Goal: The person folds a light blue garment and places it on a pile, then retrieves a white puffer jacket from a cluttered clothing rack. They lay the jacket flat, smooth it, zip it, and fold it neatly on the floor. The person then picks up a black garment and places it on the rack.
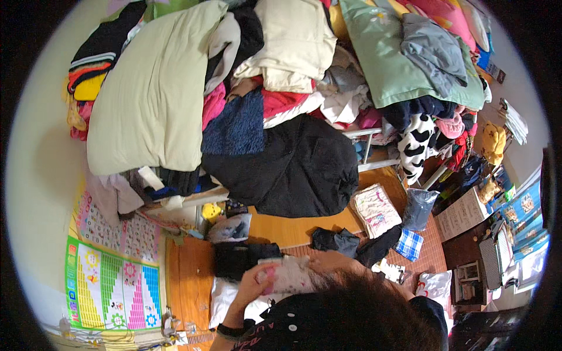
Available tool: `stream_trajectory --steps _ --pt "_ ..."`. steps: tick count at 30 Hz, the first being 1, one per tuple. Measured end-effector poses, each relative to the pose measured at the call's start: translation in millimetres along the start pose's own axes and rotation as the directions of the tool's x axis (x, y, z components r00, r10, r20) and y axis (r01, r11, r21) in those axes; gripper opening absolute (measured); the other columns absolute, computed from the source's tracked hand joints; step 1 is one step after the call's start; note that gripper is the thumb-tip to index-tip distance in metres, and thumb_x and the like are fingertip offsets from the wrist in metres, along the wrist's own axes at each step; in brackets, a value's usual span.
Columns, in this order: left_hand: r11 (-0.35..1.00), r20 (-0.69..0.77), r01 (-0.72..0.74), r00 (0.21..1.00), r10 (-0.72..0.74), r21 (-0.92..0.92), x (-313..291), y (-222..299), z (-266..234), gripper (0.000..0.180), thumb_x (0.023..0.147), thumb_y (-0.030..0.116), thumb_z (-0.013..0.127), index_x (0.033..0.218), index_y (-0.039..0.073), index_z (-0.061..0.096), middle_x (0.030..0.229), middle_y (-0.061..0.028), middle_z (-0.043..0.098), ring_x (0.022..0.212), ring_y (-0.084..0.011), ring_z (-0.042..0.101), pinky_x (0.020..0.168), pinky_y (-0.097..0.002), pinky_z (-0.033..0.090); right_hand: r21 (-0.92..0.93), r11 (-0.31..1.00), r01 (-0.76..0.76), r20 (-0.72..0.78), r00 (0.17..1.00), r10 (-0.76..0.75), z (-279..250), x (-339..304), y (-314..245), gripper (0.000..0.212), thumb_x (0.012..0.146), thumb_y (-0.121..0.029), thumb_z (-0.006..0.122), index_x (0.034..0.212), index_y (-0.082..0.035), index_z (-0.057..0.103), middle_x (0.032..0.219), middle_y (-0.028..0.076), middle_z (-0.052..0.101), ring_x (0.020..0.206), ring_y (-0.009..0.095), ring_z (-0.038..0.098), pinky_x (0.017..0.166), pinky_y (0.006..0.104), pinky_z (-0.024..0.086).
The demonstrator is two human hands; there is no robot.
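A small folded whitish cloth (294,275) with pink patches, probably a garment, is held up in front of my chest. My left hand (257,282) grips its left end, with fingers curled over the edge. My right hand (331,263) is at its right end; those fingers are blurred and partly hidden by dark hair. Just beyond my left hand lies a black folded cloth (240,257). White cloth or plastic (221,301) lies beneath. Ahead of my right hand are a dark crumpled garment (333,240) and a folded white patterned garment (376,212) on the floor.
A bed ahead is heaped with clothes, a pale green pillow (149,88), a mint pillow (380,55) and a large black garment (293,169). To the right lie a grey plastic package (420,207), a blue checked cloth (409,244) and a cardboard box (462,215). Colourful charts (114,284) hang left.
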State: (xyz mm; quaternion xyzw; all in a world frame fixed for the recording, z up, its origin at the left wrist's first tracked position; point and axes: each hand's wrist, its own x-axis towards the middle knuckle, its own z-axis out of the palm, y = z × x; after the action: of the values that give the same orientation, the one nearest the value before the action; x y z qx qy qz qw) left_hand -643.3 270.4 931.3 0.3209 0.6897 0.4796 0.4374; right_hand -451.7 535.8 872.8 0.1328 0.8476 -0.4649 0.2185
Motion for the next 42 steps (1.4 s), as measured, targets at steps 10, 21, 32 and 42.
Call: stream_trajectory --steps 10,21,32,42 --pt "0.815 0.147 -0.347 0.937 0.316 0.463 27 48 12 0.092 0.077 0.015 0.092 0.158 0.017 0.048 0.151 -0.0143 0.060 0.131 -0.0306 0.063 0.111 -0.0388 0.048 0.169 0.979 0.118 0.156 0.977 -0.145 16 -23 25 0.077 0.091 -0.037 0.077 0.153 -0.004 0.044 0.112 0.018 0.074 0.099 0.025 0.072 0.091 0.0428 0.057" --pt "0.511 0.035 -0.553 0.700 0.713 0.658 94 168 3 0.053 0.076 0.031 0.093 0.117 0.004 0.073 0.111 -0.0162 0.070 0.107 -0.0368 0.065 0.094 -0.0456 0.050 0.689 0.551 0.470 -0.423 0.879 -0.221 -93 -88 -13 0.084 0.082 -0.023 0.079 0.153 0.003 0.043 0.129 0.018 0.070 0.114 0.026 0.069 0.101 0.0384 0.056" --pt "0.855 0.216 -0.493 0.828 0.517 -0.160 162 261 23 0.135 0.076 0.011 0.095 0.170 0.020 -0.002 0.165 -0.0134 0.027 0.151 -0.0295 0.034 0.124 -0.0466 0.031 0.724 -0.106 0.682 -0.690 0.718 -0.093 -221 -120 -53 0.095 0.086 -0.061 0.069 0.154 0.002 0.046 0.140 0.022 0.065 0.118 0.032 0.070 0.102 0.0454 0.057" --pt "0.547 -0.085 -0.823 0.540 0.837 0.156 228 445 -54 0.095 0.091 0.014 0.077 0.166 0.010 0.019 0.162 -0.0214 0.034 0.145 -0.0272 0.041 0.121 -0.0390 0.034 0.175 0.235 0.956 -0.837 0.270 -0.476 -363 -118 -160 0.098 0.100 -0.036 0.069 0.172 -0.026 0.003 0.169 0.018 0.032 0.148 0.034 0.044 0.121 0.0445 0.038"
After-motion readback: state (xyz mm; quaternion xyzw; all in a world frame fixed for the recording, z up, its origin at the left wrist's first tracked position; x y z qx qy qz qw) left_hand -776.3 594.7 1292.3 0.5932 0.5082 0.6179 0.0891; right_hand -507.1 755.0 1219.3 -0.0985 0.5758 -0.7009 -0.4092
